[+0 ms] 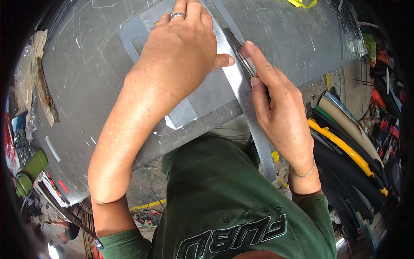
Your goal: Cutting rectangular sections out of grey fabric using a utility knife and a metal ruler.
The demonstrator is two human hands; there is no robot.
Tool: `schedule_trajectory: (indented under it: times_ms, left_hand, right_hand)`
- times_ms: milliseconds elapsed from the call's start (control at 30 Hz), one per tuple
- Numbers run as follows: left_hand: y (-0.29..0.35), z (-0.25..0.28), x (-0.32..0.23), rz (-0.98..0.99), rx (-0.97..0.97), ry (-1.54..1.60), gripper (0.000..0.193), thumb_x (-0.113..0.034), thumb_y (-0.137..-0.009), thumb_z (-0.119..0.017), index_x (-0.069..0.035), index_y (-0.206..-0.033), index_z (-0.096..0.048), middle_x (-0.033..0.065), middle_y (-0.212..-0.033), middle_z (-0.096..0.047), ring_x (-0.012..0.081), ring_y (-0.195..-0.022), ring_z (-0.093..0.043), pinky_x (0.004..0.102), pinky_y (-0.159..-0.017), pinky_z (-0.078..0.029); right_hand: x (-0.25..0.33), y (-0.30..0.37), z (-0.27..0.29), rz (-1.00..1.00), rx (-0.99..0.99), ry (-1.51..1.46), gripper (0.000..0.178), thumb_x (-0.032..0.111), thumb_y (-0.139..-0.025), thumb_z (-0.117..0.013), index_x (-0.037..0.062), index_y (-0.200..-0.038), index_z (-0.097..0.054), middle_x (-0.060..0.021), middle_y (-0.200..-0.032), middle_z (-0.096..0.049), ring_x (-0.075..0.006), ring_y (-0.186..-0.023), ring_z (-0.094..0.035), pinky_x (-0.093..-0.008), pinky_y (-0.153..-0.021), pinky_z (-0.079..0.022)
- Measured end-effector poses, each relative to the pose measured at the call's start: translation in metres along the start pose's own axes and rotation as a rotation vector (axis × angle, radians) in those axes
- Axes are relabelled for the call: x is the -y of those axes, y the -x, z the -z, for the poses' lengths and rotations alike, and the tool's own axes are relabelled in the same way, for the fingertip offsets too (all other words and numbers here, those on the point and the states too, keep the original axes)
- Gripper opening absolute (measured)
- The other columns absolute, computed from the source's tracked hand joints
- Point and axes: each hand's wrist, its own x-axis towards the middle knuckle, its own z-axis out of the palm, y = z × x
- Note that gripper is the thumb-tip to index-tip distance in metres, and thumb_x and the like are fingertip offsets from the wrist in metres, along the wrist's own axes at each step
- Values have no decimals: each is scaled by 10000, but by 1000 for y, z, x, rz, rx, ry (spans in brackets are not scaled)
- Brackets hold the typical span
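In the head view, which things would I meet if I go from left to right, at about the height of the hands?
Piece of wood, left hand, long metal strip, right hand, yellow roll.

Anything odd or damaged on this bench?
Nothing spilled that I can see. The silver metal strip sticks out past the near edge of the table, beside the green shirt. The tabletop is marked with pale scratches.

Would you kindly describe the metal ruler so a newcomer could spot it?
On the big grey table, find the left hand. Its thumb rests on the ruler, a long silver strip jutting past the table's near edge, brighter than the grey sheet beside it.
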Motion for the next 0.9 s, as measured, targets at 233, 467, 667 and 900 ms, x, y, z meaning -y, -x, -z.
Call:
schedule_trajectory:
  times_ms: [233,467,667,900]
  left_hand:
    - [-23,26,-22,48,307,-245,880,-466,-963,-654,257,-1398,-404,409,-1466,-461,454,-1454,-416,423,-1217,-341]
    - [12,-21,10,-156,-231,-182,882,-457,-944,-680,242,-1408,-408,399,-1485,-450,437,-1460,-416,415,-1220,-342]
    - [-6,-1,-4,98,154,-73,901,-450,-927,-706,246,-1410,-401,400,-1487,-447,436,-1460,-416,406,-1225,-337]
    - [-27,34,-29,179,395,-241,895,-447,-921,-716,250,-1394,-414,407,-1466,-463,443,-1450,-425,412,-1210,-359]
  right_hand:
    - [1,21,9,-83,41,5,618,-26,-947,-618,124,-1534,-494,-200,-883,-601,-410,-774,-632,-480,-733,-528]
    - [7,35,13,-97,30,-5,572,-56,-970,-598,121,-1512,-548,-154,-919,-631,-234,-732,-550,-325,-755,-508]
    - [2,47,19,-125,85,-20,682,-63,-932,-600,167,-1561,-468,-193,-938,-616,-407,-805,-653,-480,-749,-541]
    - [2,52,18,-138,71,-44,670,-68,-929,-603,153,-1551,-487,-192,-932,-614,-378,-789,-661,-456,-748,-542]
